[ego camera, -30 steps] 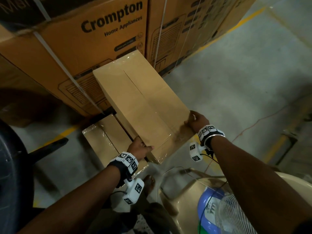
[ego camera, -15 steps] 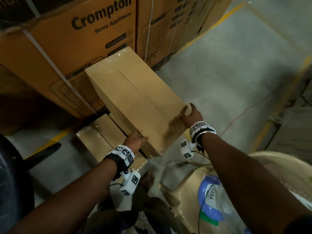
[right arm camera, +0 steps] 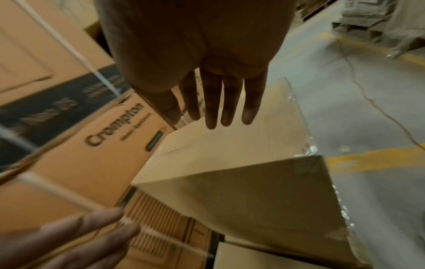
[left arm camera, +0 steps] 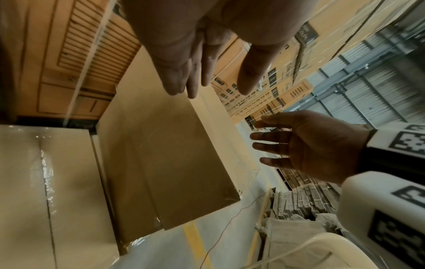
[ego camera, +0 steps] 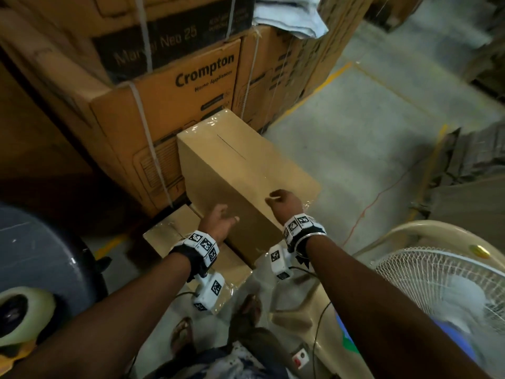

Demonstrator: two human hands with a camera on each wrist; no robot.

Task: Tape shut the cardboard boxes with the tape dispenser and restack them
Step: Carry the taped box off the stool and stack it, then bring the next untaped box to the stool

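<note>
A plain taped cardboard box (ego camera: 240, 170) lies on top of a lower taped box (ego camera: 175, 231), against the big cartons. My left hand (ego camera: 220, 222) hovers by the upper box's near left side with straight fingers, holding nothing. My right hand (ego camera: 284, 202) hangs just above the box's near right top, fingers loose, empty. The left wrist view shows the left hand (left arm camera: 207, 54) clear of the box (left arm camera: 165, 154) and the right hand (left arm camera: 310, 145) spread. Straight fingers of the right hand (right arm camera: 207, 72) show above the box (right arm camera: 253, 191). A tape roll (ego camera: 21, 315) sits at the lower left.
Tall strapped Crompton cartons (ego camera: 169, 105) stand behind the boxes, with a cloth (ego camera: 287, 17) on top. A dark round seat (ego camera: 46, 258) is at left. A beige chair (ego camera: 404, 233) and a white fan (ego camera: 442, 291) crowd the right. An orange wire (ego camera: 377, 198) crosses the concrete floor.
Both hands have let go of the upper box's near edge and drawn back slightly. The box now rests on the lower one. The head view has tilted up.
</note>
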